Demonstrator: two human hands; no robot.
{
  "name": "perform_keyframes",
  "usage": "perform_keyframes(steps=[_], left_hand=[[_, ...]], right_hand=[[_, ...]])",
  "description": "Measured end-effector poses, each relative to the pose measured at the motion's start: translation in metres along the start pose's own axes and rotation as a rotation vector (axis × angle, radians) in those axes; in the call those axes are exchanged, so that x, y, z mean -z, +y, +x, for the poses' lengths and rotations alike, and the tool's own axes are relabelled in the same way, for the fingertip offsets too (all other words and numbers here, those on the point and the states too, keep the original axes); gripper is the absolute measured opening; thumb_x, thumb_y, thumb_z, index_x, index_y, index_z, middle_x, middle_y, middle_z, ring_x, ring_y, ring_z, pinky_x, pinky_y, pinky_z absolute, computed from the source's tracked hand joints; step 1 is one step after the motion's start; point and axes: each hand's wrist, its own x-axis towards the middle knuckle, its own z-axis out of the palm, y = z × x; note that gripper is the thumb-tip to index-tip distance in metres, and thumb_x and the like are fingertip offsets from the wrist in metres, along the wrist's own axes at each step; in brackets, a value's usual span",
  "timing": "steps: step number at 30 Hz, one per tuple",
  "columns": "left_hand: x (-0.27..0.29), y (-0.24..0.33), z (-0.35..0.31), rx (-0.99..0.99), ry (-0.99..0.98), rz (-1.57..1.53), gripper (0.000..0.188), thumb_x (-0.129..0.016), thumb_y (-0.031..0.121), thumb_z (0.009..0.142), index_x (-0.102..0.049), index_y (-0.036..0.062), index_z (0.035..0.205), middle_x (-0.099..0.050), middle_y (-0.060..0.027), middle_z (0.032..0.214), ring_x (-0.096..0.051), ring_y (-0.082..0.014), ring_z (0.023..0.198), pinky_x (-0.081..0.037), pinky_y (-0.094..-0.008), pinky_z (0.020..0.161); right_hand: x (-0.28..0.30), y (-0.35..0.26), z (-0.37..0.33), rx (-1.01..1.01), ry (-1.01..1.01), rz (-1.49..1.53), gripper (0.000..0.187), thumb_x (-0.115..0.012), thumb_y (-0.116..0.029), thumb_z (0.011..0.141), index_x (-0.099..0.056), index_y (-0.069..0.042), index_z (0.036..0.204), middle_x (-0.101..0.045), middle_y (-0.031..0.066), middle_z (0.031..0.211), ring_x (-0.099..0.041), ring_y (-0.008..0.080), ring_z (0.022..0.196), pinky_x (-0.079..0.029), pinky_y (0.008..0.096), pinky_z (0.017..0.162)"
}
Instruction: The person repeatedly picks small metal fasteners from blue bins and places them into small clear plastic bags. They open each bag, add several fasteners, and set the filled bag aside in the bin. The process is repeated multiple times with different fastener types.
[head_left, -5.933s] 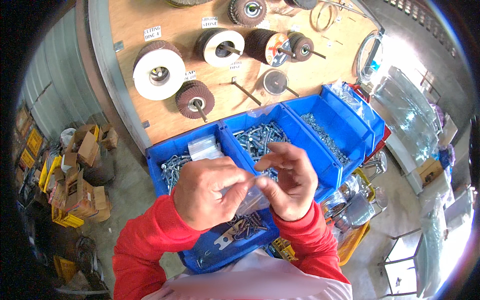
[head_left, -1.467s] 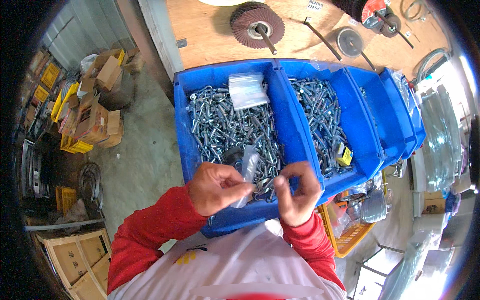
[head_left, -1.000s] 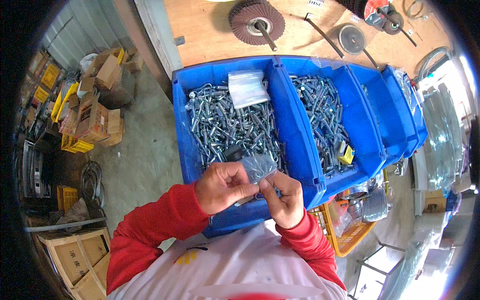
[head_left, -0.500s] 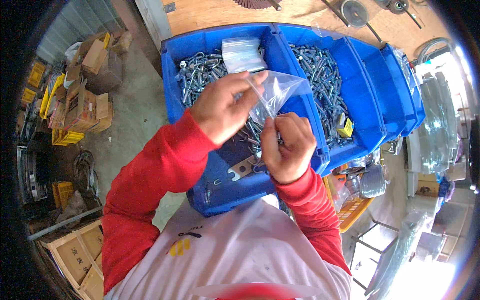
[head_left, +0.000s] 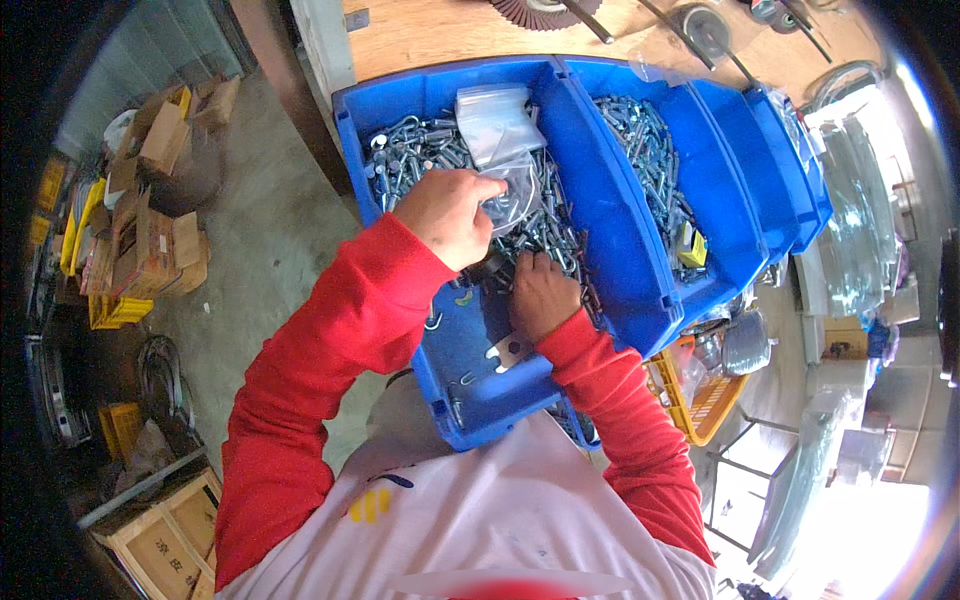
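Observation:
My left hand [head_left: 450, 218] is closed on a clear plastic bag [head_left: 516, 188], holding it by the edge over a blue bin [head_left: 560, 130] of metal hook bolts [head_left: 425, 140]. Lower down in the same bin, my right hand [head_left: 545, 298] reaches into the bolts with its fingers curled together. Its fingertips are hidden, so what they grip does not show. A stack of flat clear bags [head_left: 496, 118] lies on the bolts beyond my left hand. Nearer me, a flat metal open-ended wrench [head_left: 508, 353] rests on the bin floor by my right wrist, with a few loose hooks.
To the right, a second blue bin [head_left: 715, 180] holds more bolts [head_left: 648, 150] and a small yellow box [head_left: 690, 246]. Further blue bins [head_left: 765, 150] follow. Behind them is a wooden board [head_left: 430, 35] with tools. Cardboard boxes [head_left: 150, 240] stand on the left floor; a yellow crate [head_left: 715, 410] sits at lower right.
Both hands held the bag up between them before. Now only my left hand holds it, while my right hand has let go and moved down into the bolts.

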Motion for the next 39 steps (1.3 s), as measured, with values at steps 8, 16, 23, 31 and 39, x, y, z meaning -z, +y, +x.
perform_keyframes(steps=[8, 16, 23, 31, 39], left_hand=[[0.003, -0.001, -0.004, -0.003, -0.024, -0.020, 0.033, -0.065, 0.006, 0.079, -0.075, -0.0009, 0.110, -0.073, -0.0255, 0.107, -0.072, -0.0390, 0.099, -0.057, -0.0429, 0.091], [0.003, 0.012, -0.004, -0.048, -0.107, -0.053, 0.031, -0.072, 0.011, 0.075, -0.075, -0.0002, 0.103, -0.073, -0.0262, 0.102, -0.072, -0.0406, 0.096, -0.057, -0.0438, 0.089], [0.009, 0.052, -0.010, -0.108, -0.454, -0.123, 0.033, -0.073, 0.012, 0.073, -0.074, -0.0022, 0.103, -0.072, -0.0266, 0.094, -0.071, -0.0426, 0.091, -0.057, -0.0483, 0.085], [0.004, 0.056, -0.020, -0.051, -0.522, -0.080, 0.027, -0.072, 0.014, 0.074, -0.072, -0.0030, 0.096, -0.072, -0.0259, 0.089, -0.071, -0.0429, 0.091, -0.058, -0.0499, 0.082], [-0.004, 0.072, -0.018, 0.037, -0.573, 0.044, 0.051, -0.079, 0.025, 0.068, -0.066, 0.0028, 0.112, -0.071, -0.0247, 0.085, -0.070, -0.0443, 0.086, -0.058, -0.0532, 0.077]], right_hand=[[0.008, -0.010, -0.022, 0.153, -0.132, 0.089, 0.018, -0.062, -0.013, 0.088, -0.070, 0.000, 0.099, -0.069, 0.0160, 0.095, -0.071, 0.0328, 0.081, -0.061, 0.0408, 0.065], [0.079, 0.023, -0.055, -0.125, 0.333, 1.610, 0.034, -0.062, -0.027, 0.103, -0.066, 0.003, 0.118, -0.074, 0.0150, 0.108, -0.067, 0.0161, 0.084, -0.052, 0.0315, 0.072], [0.089, -0.013, -0.046, -0.051, 0.597, 1.924, 0.037, -0.069, -0.033, 0.099, -0.063, -0.001, 0.116, -0.072, 0.0266, 0.107, -0.065, 0.0173, 0.063, -0.051, 0.0260, 0.052], [0.107, -0.024, -0.054, -0.283, 0.530, 1.518, 0.019, -0.066, -0.010, 0.099, -0.063, 0.005, 0.109, -0.075, 0.0150, 0.101, -0.059, 0.0067, 0.066, -0.046, 0.0206, 0.057], [0.099, -0.024, -0.050, -0.251, 0.574, 0.839, 0.024, -0.079, -0.008, 0.087, -0.068, 0.001, 0.105, -0.074, 0.0161, 0.087, -0.074, 0.0205, 0.073, -0.056, 0.0297, 0.066]])
